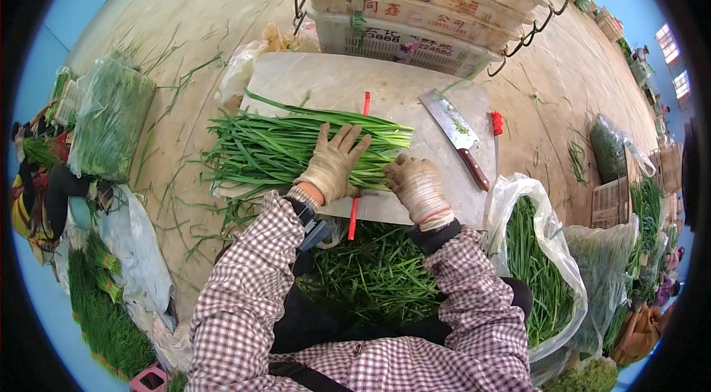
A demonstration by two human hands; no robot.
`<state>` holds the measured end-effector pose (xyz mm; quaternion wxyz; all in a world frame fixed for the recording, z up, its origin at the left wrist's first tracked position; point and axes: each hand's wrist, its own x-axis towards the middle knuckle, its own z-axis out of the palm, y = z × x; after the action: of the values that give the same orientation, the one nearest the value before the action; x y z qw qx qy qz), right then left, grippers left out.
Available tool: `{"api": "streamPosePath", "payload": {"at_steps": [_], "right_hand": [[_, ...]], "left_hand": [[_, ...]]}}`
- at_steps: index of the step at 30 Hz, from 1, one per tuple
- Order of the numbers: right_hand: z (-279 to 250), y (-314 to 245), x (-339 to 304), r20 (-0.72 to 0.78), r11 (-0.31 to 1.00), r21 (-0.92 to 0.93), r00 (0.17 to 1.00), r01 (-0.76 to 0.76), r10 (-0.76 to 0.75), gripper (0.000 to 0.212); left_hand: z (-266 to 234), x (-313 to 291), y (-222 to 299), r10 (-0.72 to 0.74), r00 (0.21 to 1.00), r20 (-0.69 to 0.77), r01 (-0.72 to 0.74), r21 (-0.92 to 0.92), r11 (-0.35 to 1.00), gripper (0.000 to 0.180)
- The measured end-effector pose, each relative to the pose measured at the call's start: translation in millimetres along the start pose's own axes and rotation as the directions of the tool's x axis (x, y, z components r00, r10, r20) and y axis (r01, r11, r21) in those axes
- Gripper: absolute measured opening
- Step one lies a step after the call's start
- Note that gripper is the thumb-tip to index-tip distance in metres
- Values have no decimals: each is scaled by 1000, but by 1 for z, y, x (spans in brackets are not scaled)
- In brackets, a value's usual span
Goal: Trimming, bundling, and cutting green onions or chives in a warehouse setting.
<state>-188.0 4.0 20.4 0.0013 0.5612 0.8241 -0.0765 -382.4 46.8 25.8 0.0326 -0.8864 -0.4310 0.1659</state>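
A bundle of long green chive leaves lies across a pale cutting board. My left hand, in a beige work glove, presses flat on the bundle with fingers spread. My right hand, also gloved, rests curled on the right end of the bundle near the board's front edge. A red strip runs across the board under the leaves. A cleaver with a dark red handle lies on the board to the right, untouched.
Stacked plastic crates stand behind the board. Clear bags of greens sit at the right and the far left. A heap of greens lies below the board. A red-handled tool rests by the cleaver.
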Motion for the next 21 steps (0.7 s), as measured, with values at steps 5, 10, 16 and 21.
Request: {"api": "streamPosePath", "payload": {"at_steps": [5, 10, 16, 21], "right_hand": [[15, 2, -3, -79, 996, 67, 995, -58, 63, 15], [7, 20, -18, -216, 988, 134, 970, -82, 110, 16], [-25, 35, 26, -404, 954, 300, 905, -5, 132, 25], [-2, 37, 100, 65, 974, 160, 987, -159, 150, 35]], "left_hand": [[-3, 2, 2, -3, 999, 38, 3, 2, 1000, 110], [-4, 0, 0, -32, 999, 31, 32, -11, 999, 114], [-12, 1, -1, -60, 997, 47, 60, 3, 998, 121], [-8, 7, 4, -59, 996, 62, 57, 36, 998, 123]]}}
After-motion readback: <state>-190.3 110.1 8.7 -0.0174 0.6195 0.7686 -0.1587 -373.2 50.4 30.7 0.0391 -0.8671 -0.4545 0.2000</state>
